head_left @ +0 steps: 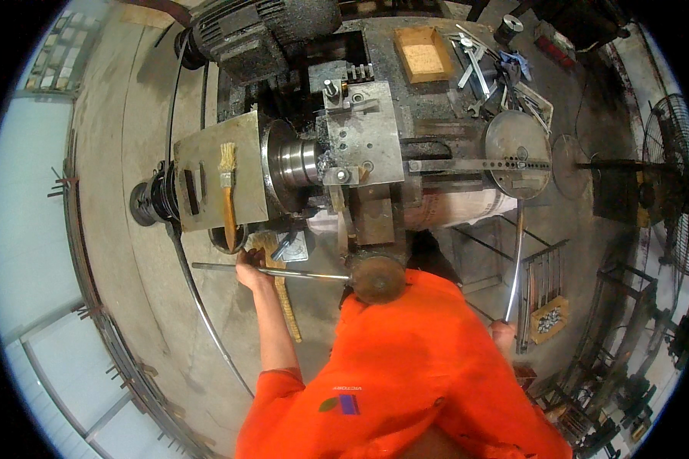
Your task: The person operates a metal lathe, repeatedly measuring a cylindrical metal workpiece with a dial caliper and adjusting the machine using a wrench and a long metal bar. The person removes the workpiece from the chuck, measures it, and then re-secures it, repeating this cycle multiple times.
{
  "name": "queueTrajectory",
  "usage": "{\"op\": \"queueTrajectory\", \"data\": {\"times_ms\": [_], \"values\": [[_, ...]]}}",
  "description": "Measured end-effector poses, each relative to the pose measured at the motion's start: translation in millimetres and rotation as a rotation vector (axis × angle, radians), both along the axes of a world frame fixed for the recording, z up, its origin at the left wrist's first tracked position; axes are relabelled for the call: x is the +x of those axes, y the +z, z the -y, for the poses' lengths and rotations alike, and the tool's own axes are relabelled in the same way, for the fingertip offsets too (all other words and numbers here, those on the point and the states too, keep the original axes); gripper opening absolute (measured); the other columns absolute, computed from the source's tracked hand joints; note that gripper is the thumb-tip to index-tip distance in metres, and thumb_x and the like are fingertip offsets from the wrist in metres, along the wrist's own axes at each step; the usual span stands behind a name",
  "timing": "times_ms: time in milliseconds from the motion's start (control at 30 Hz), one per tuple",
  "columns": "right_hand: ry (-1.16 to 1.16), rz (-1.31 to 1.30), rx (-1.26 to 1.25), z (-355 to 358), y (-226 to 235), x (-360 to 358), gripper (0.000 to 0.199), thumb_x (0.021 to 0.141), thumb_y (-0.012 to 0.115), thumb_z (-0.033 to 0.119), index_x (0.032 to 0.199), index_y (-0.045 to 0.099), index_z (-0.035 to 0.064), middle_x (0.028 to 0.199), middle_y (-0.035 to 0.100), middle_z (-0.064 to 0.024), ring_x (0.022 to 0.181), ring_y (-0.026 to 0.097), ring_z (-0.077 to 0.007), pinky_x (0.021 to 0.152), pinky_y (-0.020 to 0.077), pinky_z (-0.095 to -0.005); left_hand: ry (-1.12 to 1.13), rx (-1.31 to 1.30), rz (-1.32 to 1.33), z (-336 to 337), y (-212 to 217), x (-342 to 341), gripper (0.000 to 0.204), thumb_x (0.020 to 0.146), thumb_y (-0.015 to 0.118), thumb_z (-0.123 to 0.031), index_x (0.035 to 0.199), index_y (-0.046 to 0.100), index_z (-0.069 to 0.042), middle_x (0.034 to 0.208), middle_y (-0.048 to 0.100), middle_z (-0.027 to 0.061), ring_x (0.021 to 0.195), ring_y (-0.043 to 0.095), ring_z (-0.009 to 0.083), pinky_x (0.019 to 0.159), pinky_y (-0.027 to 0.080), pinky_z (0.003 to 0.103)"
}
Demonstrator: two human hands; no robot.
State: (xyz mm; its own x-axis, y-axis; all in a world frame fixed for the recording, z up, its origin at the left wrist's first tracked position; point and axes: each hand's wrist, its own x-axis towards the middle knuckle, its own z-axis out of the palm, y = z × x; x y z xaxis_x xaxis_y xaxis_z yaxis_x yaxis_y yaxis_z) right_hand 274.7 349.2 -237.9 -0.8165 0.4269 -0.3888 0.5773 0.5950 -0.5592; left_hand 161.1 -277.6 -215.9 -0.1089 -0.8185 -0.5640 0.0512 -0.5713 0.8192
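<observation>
My left hand [251, 269] is closed round a metal lever bar [306, 275], which runs right to a round brown hub [379, 280] in front of my body. Low on the right, my right hand [503, 333] grips the bottom end of a long shiny lever [517, 256]. That lever rises to a large round steel disc [517, 149] on the machine. Ahead of me a ringed metal cylinder [297, 162] sits in the lathe spindle, beside a square tool block [364, 134]. A wooden-handled brush [229, 203] lies on the flat plate [249, 145] at the left.
A motor [264, 30] with a belt stands at the far left of the lathe. Wooden tray [422, 55], calipers [471, 65] and wrenches lie on the far right bench. A box of small metal parts [550, 320] and a caged fan [670, 180] stand to the right.
</observation>
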Motion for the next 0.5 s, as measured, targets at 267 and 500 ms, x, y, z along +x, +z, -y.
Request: {"op": "queueTrajectory", "data": {"times_ms": [267, 500], "values": [[-0.099, 0.076, -0.060, 6, 7, -7, 0.015, 0.067, 0.054, 0.008, 0.055, 0.052, 0.0002, 0.050, 0.046, -0.0059, 0.048, 0.041, -0.0122, 0.043, 0.0322, -0.0295, 0.022, 0.023, 0.004, -8, 10, -9, 0.013, 0.085, 0.039, -0.010, 0.083, 0.044, 0.001, 0.067, 0.045, 0.0089, 0.053, 0.042, 0.0203, 0.058, 0.047, 0.034], [0.155, -0.053, -0.203, -45, -58, 34, 0.022, 0.071, 0.050, 0.005, 0.052, 0.040, 0.0070, 0.048, 0.038, -0.0007, 0.041, 0.032, -0.0121, 0.037, 0.0276, -0.0289, -0.015, 0.009, 0.012, -3, 4, -5, 0.016, 0.085, 0.041, -0.014, 0.086, 0.045, 0.002, 0.071, 0.048, 0.0105, 0.053, 0.043, 0.0215, 0.062, 0.048, 0.035]]}}
